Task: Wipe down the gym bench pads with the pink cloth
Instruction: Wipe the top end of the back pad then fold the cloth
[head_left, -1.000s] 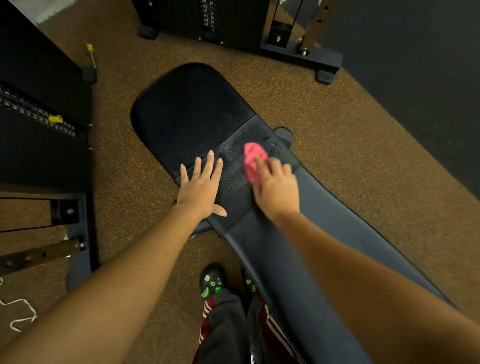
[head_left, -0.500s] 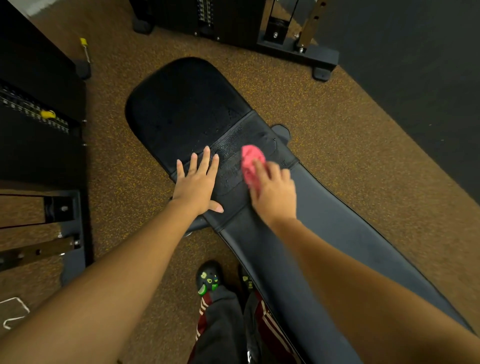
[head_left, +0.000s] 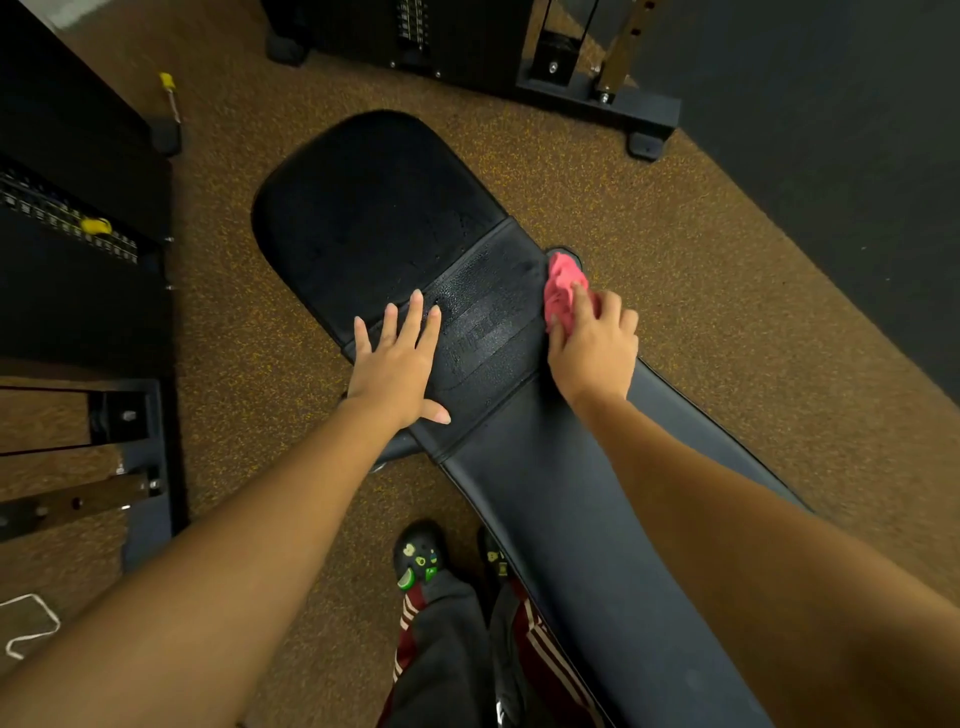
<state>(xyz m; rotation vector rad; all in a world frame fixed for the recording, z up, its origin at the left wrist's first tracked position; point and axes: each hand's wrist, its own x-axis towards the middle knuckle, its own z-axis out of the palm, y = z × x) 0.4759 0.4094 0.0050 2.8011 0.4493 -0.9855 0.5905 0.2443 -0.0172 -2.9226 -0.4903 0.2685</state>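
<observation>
Looking down at the gym bench, so biggest first: two pads, the long back pad (head_left: 587, 545) running toward my feet and the wider seat pad (head_left: 374, 208) at the far end, with one textured band (head_left: 488, 322) across the join between them. Around it, speckled rubber floor (head_left: 675, 249) and black machine frames on the left and at the top.

Two hands in play. My left hand (head_left: 397, 364) lies flat with fingers spread, planted on the near-left edge of the band, holding nothing, just bracing. My right hand (head_left: 592, 343) is closed around the single pink cloth (head_left: 561, 293), bunched up and pressed at the band's right edge, just by the bench's side.

Step-wise I'd say we're mid-wipe on the join strip. The seat pad looks speckled, maybe droplets, hard to tell. Next move probably wants the cloth swept back across, then up onto the seat pad, with the left hand shifting out of the way.
</observation>
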